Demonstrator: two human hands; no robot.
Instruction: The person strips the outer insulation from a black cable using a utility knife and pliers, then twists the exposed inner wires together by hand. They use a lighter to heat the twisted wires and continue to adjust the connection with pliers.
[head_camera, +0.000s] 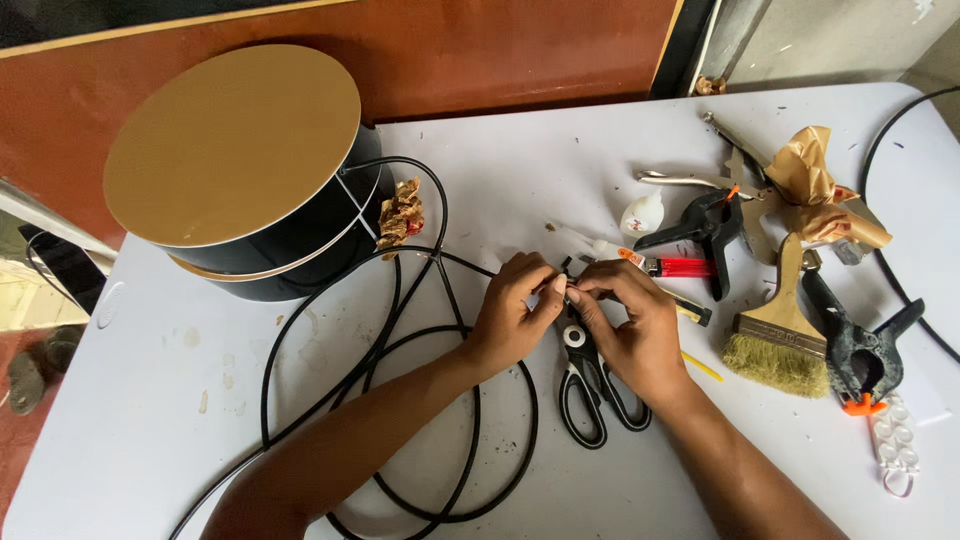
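Observation:
My left hand (515, 310) and my right hand (632, 322) meet at their fingertips over the middle of the white table (140, 400), pinching the end of the black cable (400, 300) between them. The cable loops across the table to the left and under my left forearm. Black-handled scissors (598, 385) lie flat directly beneath my hands, handles toward me. What exactly sits between my fingertips is too small to make out.
A black drum with a tan round top (235, 145) stands at the back left. On the right lie a red lighter (682, 267), a paintbrush (780, 335), black spring clamps (860, 350), pliers (700, 182), crumpled brown tape (815, 190) and a small white bottle (642, 214).

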